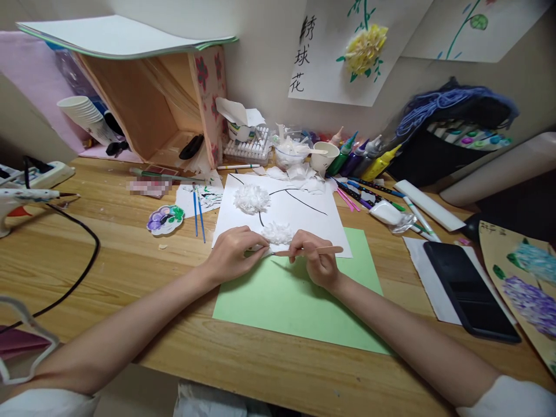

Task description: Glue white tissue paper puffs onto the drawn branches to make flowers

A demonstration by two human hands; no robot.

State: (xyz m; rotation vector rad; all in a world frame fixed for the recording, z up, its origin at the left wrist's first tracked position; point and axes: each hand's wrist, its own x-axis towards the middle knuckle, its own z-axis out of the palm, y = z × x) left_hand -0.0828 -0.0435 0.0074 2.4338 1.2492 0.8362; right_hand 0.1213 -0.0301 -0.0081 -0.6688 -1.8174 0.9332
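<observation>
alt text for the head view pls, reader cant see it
A right hand holds a flat wooden stick and a left hand is nearby, both close to a fluffy white flower on white paper. The sheet, with a second fluffy flower and black lines, overlaps green paper on a wooden table; coloured squeeze bottles stand behind.

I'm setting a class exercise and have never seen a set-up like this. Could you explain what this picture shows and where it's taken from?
There is no machine here, just a person's two bare hands. The camera sits on that person's head, looking forward and down. The right hand holds a flat wooden stick. The left hand is beside the lower white ruffled puff; whether it grips anything is unclear. A white sheet with black lines and an upper white puff overlaps a green sheet on a wooden table. Around them are a paint palette, blue brushes, squeeze bottles and a phone.
</observation>
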